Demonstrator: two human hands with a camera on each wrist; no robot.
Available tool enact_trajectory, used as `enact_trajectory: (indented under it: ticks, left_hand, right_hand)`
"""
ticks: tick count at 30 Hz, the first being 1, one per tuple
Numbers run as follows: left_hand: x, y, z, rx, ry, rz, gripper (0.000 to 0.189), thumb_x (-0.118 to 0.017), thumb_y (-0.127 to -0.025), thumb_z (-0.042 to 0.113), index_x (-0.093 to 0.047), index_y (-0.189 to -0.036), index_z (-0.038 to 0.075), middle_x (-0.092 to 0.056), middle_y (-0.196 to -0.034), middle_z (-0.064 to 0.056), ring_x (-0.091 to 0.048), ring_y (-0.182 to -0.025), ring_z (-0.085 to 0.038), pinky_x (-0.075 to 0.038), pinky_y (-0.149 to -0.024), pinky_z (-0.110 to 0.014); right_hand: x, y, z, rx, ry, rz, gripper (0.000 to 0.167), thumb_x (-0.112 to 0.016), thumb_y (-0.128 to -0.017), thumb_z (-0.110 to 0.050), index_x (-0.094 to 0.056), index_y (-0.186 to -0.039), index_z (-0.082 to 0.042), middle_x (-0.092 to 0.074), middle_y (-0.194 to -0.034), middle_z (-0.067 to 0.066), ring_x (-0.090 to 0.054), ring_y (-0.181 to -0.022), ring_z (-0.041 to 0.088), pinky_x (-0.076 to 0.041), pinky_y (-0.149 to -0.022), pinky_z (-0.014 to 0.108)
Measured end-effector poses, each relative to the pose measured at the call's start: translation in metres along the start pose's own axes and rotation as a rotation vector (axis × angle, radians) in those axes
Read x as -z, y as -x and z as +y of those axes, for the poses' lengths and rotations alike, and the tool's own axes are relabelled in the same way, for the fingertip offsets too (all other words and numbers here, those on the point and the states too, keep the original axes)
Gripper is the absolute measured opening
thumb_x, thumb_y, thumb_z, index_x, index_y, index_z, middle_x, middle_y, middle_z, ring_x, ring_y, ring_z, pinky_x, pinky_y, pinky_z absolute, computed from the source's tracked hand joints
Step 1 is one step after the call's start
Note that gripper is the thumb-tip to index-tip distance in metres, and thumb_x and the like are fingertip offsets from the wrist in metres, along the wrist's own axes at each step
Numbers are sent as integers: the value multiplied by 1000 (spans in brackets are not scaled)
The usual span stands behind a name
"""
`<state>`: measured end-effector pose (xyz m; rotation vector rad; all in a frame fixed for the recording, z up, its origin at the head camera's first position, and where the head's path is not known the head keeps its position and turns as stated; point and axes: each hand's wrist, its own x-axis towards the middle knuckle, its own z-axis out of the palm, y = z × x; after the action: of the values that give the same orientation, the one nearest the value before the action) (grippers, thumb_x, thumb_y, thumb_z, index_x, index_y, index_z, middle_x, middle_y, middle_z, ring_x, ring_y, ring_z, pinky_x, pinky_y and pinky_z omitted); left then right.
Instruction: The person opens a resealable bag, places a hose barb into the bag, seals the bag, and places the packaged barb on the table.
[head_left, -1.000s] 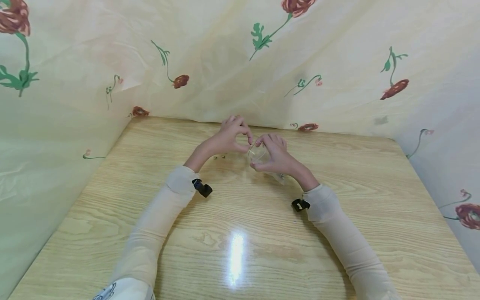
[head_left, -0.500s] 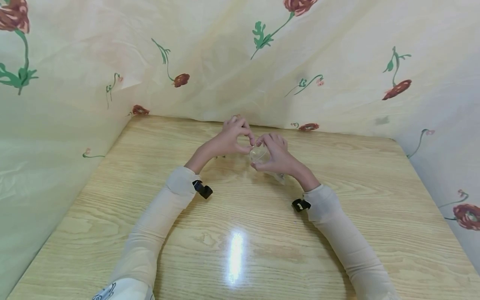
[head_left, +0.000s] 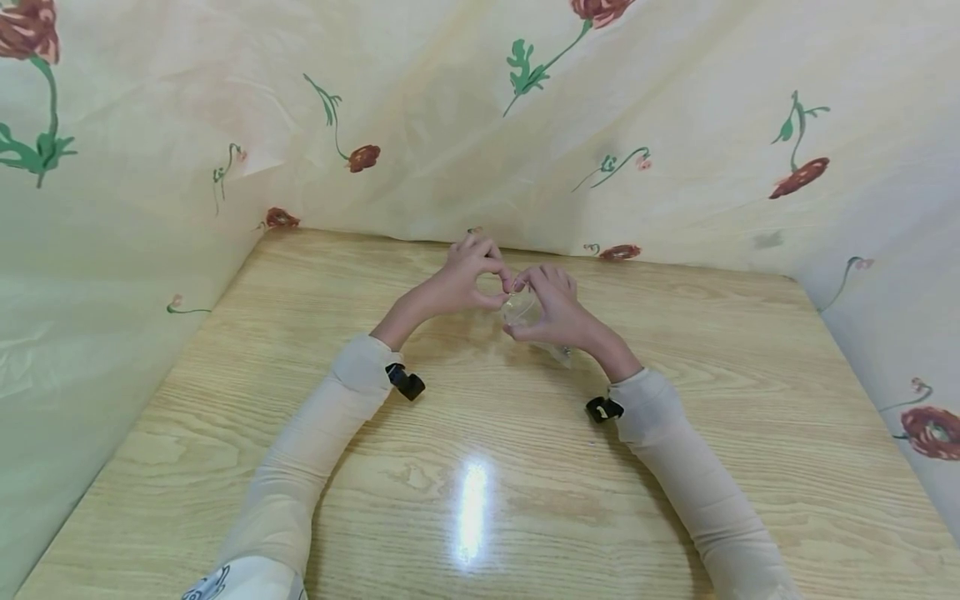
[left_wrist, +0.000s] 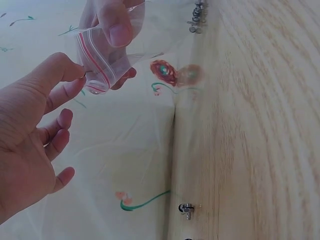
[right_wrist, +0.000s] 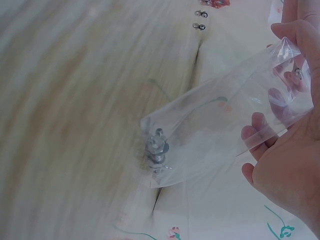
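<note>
A clear zip bag point(right_wrist: 200, 115) with a red stripe at its mouth hangs from my right hand point(head_left: 558, 312), whose thumb and fingers grip it near the opening. Several small metal screws and nuts point(right_wrist: 158, 147) are gathered at the bag's bottom. At the bag's mouth, my left hand point(head_left: 457, 279) pinches a small metal piece point(right_wrist: 298, 73) between thumb and index finger. Its exact kind is mostly hidden by the fingertips and plastic. The other left fingers point(left_wrist: 59, 142) are loosely bent. In the head view the bag is largely covered by the right hand.
On the wooden table point(head_left: 480, 417), a small screw with a nut point(left_wrist: 187, 210) lies near the back edge. Two small metal pieces point(right_wrist: 201, 14) show in the right wrist view. A flower-printed cloth point(head_left: 450, 125) stands behind the table and along its sides.
My left hand has shifted slightly right, closer to the bag's mouth. Its wrist now covers the small metal pieces on the table in the head view. The right hand barely moved.
</note>
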<state>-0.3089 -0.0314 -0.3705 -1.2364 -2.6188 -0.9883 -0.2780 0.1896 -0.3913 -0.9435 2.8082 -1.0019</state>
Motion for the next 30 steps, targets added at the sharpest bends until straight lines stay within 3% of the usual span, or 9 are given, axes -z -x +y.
enact_trajectory:
  ticks: [5,17,30]
  left_hand:
    - [-2,1,1,-1,2,9,4,-76,-89,17,-73,-90,15,-55,-107,-7,-41,-119,-29,-23,-108,-56]
    - [-5,0,3,-10,-4,21,4,-77,-90,17,-74,-90,14,-55,-105,-7,-42,-123,-33,-16,-117,-60]
    - [-8,2,4,-9,2,18,5,-76,-92,21,-75,-91,16,-54,-105,-5,-41,-113,-27,-25,-102,-51]
  right_hand:
    - [0,0,1,0,2,-1,53,-82,-79,-28,-50,-117,-10,-47,-118,18,-34,-117,31,-16,-101,56]
    - [-1,0,3,7,-2,-4,53,-80,-79,-30,-50,-118,-11,-47,-118,19,-34,-118,32,-16,-102,58]
    - [-1,0,2,3,-1,-12,54,-81,-79,-30,-50,-119,-12,-48,-120,21,-33,-119,34,-15,-104,57]
